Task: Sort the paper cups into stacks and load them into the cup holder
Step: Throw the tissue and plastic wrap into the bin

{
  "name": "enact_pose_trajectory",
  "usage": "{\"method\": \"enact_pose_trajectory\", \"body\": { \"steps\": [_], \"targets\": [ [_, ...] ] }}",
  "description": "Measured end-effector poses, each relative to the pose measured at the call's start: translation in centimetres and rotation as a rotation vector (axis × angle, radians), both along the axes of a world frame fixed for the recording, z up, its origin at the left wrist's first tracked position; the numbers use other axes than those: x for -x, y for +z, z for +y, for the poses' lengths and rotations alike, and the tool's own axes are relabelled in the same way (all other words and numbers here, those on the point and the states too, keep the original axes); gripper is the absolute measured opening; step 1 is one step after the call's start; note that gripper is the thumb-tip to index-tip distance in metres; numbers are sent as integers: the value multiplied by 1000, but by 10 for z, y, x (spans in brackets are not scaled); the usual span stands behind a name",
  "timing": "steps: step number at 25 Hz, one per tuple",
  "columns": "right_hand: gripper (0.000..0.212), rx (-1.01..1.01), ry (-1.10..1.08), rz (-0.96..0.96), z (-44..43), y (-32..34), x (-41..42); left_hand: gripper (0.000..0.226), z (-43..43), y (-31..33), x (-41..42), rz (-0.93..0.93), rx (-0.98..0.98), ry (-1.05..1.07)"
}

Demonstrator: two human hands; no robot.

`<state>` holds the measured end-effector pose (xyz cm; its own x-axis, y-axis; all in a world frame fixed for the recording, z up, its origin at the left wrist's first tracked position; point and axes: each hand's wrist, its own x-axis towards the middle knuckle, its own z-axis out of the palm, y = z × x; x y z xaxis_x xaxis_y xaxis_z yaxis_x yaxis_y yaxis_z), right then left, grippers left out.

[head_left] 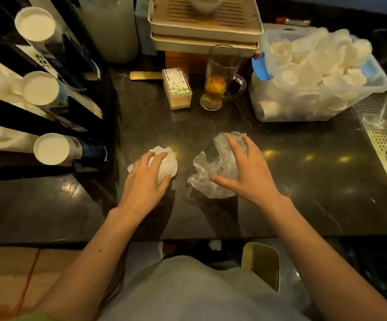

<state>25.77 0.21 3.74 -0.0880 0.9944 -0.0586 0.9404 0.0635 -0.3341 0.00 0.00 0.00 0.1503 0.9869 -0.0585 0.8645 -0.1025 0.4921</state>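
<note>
At the left edge of the dark counter [211, 212] stands the black cup holder [48, 126], with three stacks of paper cups lying in its slots. Each stack has its long axis running from the near left to the far right, and the white round bottoms face toward the camera. The top stack [36, 25] is the farthest, the middle stack [41, 88] is under it in the picture, and the bottom stack [53, 148] is nearest to the person. The sides of the cups show blue and white print.

At the far right a clear plastic bin [322, 110] is full of loose white cups [315, 63] that lie in many directions, not stacked. A blue clip [260, 68] is on its left wall. Beside the bin stands a tall glass mug [221, 77] with a little yellow liquid at the bottom. Left of the mug is a small box [177, 89]. Behind them two beige trays [205, 26] are stacked one on the other.

The left hand [147, 179] lies flat with spread fingers on a crumpled white paper [164, 163], pressing it but not closed around it. The right hand [243, 172] is open and rests on a crumpled clear plastic bag [207, 179], the fingers spread over it. Both hands are well apart from the cup holder and from the bin.
</note>
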Motion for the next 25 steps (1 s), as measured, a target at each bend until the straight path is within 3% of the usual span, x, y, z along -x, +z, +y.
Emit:
{"method": "enact_pose_trajectory", "body": {
  "steps": [6,13,19,25],
  "targets": [
    [105,199,44,-86,14,-29,-6,65,11,-10,-5,164,138,125],
    [82,292,49,-20,18,-48,-15,52,11,-16,-10,172,273,102],
    [40,194,16,90,9,-51,-12,37,13,-16,-9,65,243,109],
    [31,57,-55,182,-15,-39,-10,32,1,-5,-16,-112,104,37]
  ]
}}
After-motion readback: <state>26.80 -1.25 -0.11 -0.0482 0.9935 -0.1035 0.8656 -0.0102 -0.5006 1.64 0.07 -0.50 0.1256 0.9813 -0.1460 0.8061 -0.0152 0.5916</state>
